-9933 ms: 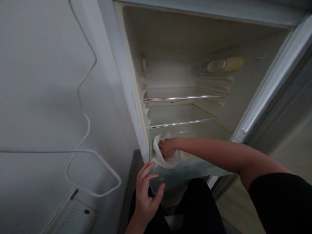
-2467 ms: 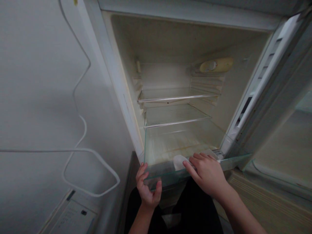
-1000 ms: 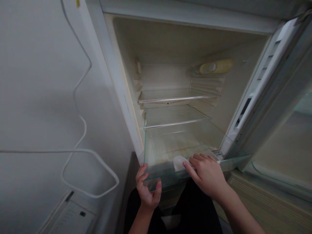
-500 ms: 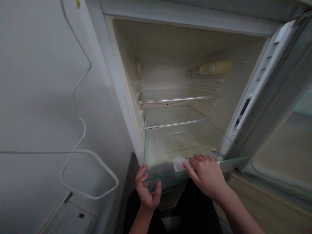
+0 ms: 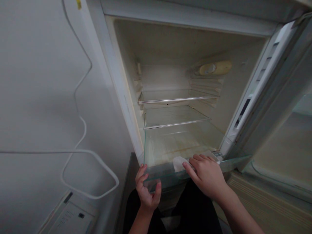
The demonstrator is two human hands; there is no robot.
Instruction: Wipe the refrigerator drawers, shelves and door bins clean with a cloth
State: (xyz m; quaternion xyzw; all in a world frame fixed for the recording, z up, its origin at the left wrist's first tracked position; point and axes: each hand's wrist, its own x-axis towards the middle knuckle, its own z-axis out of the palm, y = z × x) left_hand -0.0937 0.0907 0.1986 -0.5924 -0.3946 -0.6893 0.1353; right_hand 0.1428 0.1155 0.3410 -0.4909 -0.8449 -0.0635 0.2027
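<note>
Fridge (image 5: 122, 84), white, door open, cabinet seen from above and in front; inner walls yellowed, stained toward the floor of the compartment

Wall (image 5: 36, 81), pale grey, left of the fridge, plain

Fridge door (image 5: 275, 107), swung out to the right, inner rails and slots visible along its edge

Cable (image 5: 83, 120), white, running down the wall from the top, looping wide near the bottom left

Upper shelf (image 5: 179, 98), glass with a metal front strip, seated in the side ribs, level

Middle shelf (image 5: 176, 123), glass, same trim, just below the upper one, level

Lower shelf (image 5: 168, 174), glass, greenish at the edge, drawn forward so that its front corner stands out past the cabinet opening; front edge lies between the two hands

Control dial housing (image 5: 215, 68), cream, oval, on the right inner wall near the top

Panel (image 5: 70, 217), white with small dark marks, at the foot of the wall, bottom left, partly cut by the frame

Right hand (image 5: 207, 177), palm down, fingers spread flat, pressing a cloth onto the front strip of the lower shelf; not clenched

Left hand (image 5: 147, 190), fingers curled over the shelf's front left corner, thumb on the near side, grasping the glass edge

Cloth (image 5: 179, 162), white, small, folded, lying on the lower shelf, mostly under the right fingertips, one end showing to the left of them

Sticker (image 5: 78, 4), yellow, tiny, at the top of the fridge's left side
</note>
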